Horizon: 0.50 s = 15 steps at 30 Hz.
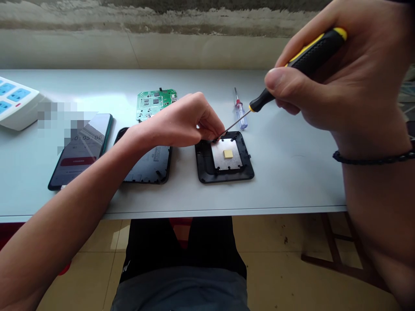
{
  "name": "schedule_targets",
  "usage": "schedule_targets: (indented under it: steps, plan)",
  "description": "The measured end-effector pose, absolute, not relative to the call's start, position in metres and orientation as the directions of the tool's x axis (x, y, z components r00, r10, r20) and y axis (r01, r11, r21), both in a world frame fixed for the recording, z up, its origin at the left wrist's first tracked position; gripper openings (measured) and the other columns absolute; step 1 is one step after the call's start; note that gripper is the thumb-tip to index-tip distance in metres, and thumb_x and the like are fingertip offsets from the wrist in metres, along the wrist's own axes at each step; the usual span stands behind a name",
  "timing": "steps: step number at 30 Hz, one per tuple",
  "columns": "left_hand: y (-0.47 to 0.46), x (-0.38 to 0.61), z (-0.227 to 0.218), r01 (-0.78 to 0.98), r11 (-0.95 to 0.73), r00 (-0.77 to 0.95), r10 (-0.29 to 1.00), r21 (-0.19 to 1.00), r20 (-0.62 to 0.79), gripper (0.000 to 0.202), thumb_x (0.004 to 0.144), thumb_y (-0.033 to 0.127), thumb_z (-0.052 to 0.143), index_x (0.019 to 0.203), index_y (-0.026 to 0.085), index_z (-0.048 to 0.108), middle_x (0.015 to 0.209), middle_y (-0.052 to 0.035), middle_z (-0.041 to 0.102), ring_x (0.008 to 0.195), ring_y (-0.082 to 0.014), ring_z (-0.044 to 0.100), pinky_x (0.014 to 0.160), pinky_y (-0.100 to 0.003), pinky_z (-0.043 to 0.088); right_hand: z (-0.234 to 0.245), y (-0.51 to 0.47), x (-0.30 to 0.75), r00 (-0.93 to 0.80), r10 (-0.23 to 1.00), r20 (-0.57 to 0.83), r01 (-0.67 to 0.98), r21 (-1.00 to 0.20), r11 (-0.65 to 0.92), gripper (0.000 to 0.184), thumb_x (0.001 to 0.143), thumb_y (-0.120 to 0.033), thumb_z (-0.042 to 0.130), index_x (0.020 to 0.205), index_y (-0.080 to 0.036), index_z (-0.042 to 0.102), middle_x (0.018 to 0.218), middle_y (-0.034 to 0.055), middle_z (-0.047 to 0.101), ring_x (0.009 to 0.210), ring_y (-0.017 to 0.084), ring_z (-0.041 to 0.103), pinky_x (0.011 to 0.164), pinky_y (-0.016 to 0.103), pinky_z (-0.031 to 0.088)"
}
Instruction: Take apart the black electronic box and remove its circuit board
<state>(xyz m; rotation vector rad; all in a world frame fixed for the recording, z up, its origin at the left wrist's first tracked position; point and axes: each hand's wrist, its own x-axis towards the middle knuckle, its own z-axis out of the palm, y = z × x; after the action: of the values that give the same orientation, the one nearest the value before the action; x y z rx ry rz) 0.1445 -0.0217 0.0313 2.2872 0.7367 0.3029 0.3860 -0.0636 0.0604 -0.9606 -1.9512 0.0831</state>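
The right hand (352, 75) is clamped around a yellow-and-black screwdriver (309, 56), its tip at a corner of a black plastic cover (207, 166). The left hand (178, 121) curls over that corner; whether it holds anything, I cannot tell.

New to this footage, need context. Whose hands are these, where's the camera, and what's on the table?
These are a person's own two bare hands, filmed by one camera worn on the head, looking forward and down. The right hand grips a black-and-yellow screwdriver, its tip at the upper edge of a black square casing holding a metal plate. The left hand has its fingertips at that same edge. Also on the white table: a green circuit board, a smaller screwdriver, a black cover, a phone and a power strip.
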Motion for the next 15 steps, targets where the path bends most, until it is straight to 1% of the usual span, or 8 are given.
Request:
schedule_targets:
  steps: [7,15]
  plan:
    - [-0.0221,0.145,0.0325,0.423,-0.607,0.808,0.588,0.672,0.022,0.017,0.079,0.018,0.072,0.094,0.02,0.081,0.078,-0.0042,0.069,0.084,-0.0217,0.071,0.075,-0.035,0.049,0.0595,-0.0648,0.3831,-0.241,0.661,0.711,0.599,-0.427,0.678,0.006,0.074,-0.023,0.073,0.069,-0.022,0.069,0.057,-0.0012,0.054,0.051,0.009,0.043,0.049,0.036,0.025]
    - [-0.0208,0.1437,0.0312,0.416,-0.625,0.813,0.581,0.66,0.038,0.019,0.079,0.019,0.071,0.095,0.022,0.081,0.08,-0.0031,0.069,0.084,-0.0211,0.071,0.075,-0.034,0.049,0.0603,-0.0659,0.3828,-0.239,0.672,0.701,0.607,-0.432,0.667,0.01,0.077,-0.024,0.072,0.068,-0.023,0.067,0.058,-0.0016,0.054,0.05,0.009,0.044,0.05,0.034,0.026]
